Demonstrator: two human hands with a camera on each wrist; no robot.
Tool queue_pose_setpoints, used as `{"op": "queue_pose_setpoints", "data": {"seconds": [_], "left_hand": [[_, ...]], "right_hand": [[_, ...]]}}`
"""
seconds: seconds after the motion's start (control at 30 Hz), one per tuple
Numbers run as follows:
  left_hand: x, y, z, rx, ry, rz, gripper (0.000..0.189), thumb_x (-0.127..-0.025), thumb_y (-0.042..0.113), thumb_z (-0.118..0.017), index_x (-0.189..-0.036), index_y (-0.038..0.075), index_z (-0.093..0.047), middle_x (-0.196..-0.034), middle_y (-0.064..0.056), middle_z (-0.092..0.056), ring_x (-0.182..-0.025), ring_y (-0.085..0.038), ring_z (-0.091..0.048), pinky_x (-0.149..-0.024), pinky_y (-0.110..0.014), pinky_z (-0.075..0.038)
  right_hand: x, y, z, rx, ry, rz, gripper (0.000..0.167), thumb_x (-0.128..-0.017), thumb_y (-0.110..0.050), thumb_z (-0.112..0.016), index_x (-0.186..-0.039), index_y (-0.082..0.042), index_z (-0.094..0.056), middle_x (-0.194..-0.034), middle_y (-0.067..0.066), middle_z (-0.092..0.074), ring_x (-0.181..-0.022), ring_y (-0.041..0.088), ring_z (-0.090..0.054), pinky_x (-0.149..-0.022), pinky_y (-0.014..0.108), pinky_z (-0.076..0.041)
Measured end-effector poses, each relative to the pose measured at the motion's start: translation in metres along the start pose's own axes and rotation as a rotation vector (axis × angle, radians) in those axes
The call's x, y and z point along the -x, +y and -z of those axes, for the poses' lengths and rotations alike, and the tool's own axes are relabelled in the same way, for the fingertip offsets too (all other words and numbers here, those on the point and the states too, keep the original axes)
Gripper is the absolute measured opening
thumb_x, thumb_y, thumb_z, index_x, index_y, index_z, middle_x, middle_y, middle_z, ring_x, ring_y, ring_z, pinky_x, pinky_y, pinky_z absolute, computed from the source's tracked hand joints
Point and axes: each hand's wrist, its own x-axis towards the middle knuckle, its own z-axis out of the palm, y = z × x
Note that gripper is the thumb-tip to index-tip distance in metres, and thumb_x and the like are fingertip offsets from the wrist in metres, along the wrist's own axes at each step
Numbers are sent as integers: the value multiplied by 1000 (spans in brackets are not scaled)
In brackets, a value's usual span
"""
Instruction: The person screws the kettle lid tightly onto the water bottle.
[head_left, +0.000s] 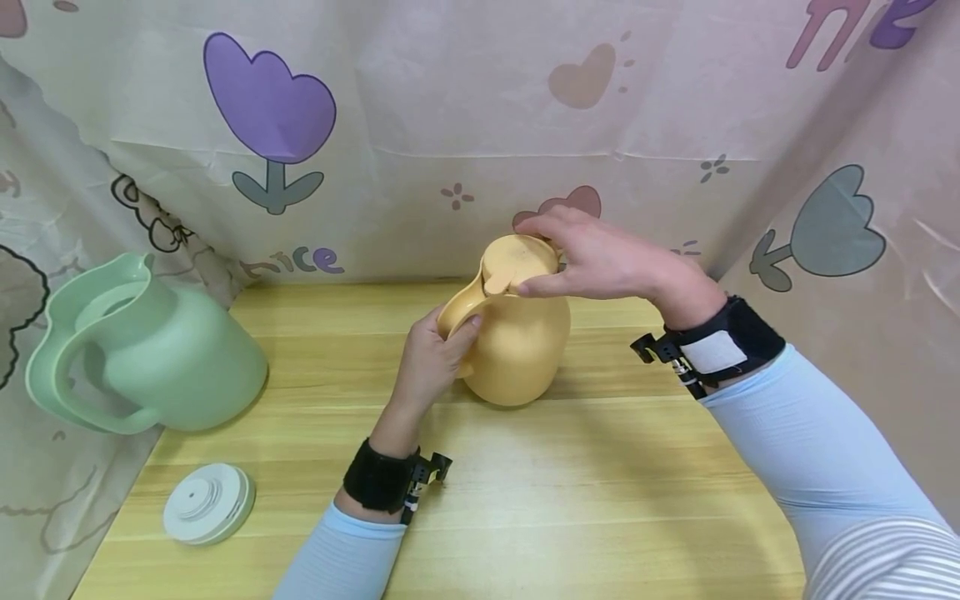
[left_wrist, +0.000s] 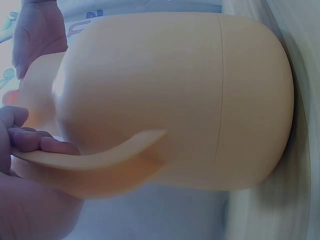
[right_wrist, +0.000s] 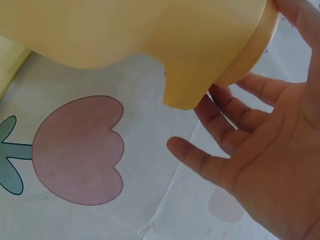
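A yellow jug point(head_left: 521, 350) stands upright on the wooden table, its round lid point(head_left: 517, 257) seated on top. My left hand point(head_left: 433, 354) grips the jug's handle point(left_wrist: 95, 161), with the thumb over it. Over the top of the jug, my right hand point(head_left: 603, 257) holds the lid's rim between the thumb on the near side and the fingers on the far side. In the right wrist view, the fingertips point(right_wrist: 212, 107) are right at the lid's edge, beside the spout point(right_wrist: 182, 90), and the little finger stands apart.
On the left a green jug point(head_left: 198, 354) lies tilted on its side, handle toward the front. A pale round stepped lid point(head_left: 208, 502) lies on the table in front of it. A patterned cloth point(head_left: 420, 92) hangs close behind the table point(head_left: 585, 500) and along both sides.
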Motion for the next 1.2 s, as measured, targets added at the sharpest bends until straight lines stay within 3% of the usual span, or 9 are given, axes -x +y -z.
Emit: {"op": "queue_pose_setpoints", "data": {"seconds": [0.13, 0.2, 0.37, 0.53, 0.7, 0.9, 1.07, 1.2], "left_hand": [[0, 0, 0, -7, -3, 1, 28, -101, 28, -73, -115, 4, -73, -95, -10, -68, -86, -21, -62, -75, -35, -53], [1, 0, 0, -6, -4, -3, 28, -101, 28, -73, -116, 4, -74, -95, -10, -68, -86, -20, -62, -74, -35, -53], [1, -1, -1, 3, -5, -10, 27, -101, 28, -74, -114, 5, -74, -93, -9, -67, -85, -20, -62, -73, -32, -52], [2, 0, -1, 7, 0, -5, 27, -100, 28, -74, -113, 5, -74, -93, -9, -66, -84, -20, -61, -73, -32, -52], [2, 0, -1, 14, -8, 1, 29, -101, 27, -74, -118, 5, -74, -100, -12, -70, -88, -21, -63, -75, -32, -54], [2, 0, 0, 8, -12, -1, 30, -101, 29, -73, -120, 6, -73, -104, -13, -72, -92, -22, -66, -78, -35, -56], [1, -1, 0, 8, -13, 3, 28, -101, 29, -73, -117, 6, -73, -103, -11, -71, -92, -21, -66, -79, -35, -57], [1, -1, 1, 8, -12, 7, 28, -101, 30, -73, -116, 6, -73, -101, -11, -70, -91, -22, -65, -78, -36, -56]], "right_hand": [[-2, 0, -2, 25, 17, -8, 84, -85, -57, -83, -149, -11, -54, -137, 10, -55, -124, 25, -50, -108, 48, -44], [-2, 0, -1, 22, 6, -1, 86, -86, -55, -83, -152, -11, -51, -144, 10, -54, -132, 27, -48, -113, 50, -42], [1, -3, 2, -65, -60, 49, 82, -90, -36, -79, -160, -15, -41, -160, 6, -47, -142, 26, -46, -117, 50, -39], [2, -7, 4, -94, -88, 50, 81, -91, -25, -73, -163, -15, -37, -161, 10, -46, -137, 27, -50, -114, 53, -41], [-1, -7, 2, -64, -47, 28, 77, -92, -31, -76, -159, -12, -43, -152, 10, -55, -131, 26, -53, -109, 49, -44], [-5, -7, -4, -20, 37, -7, 74, -86, -49, -85, -143, -12, -57, -127, 10, -59, -113, 25, -54, -97, 43, -46], [-6, -7, -9, 32, 60, -69, 89, -82, -68, -81, -145, -11, -55, -132, 12, -56, -118, 27, -52, -104, 48, -45], [-5, -7, -10, 23, 49, -71, 97, -80, -72, -80, -151, -11, -51, -139, 13, -54, -125, 28, -50, -108, 50, -43]]}}
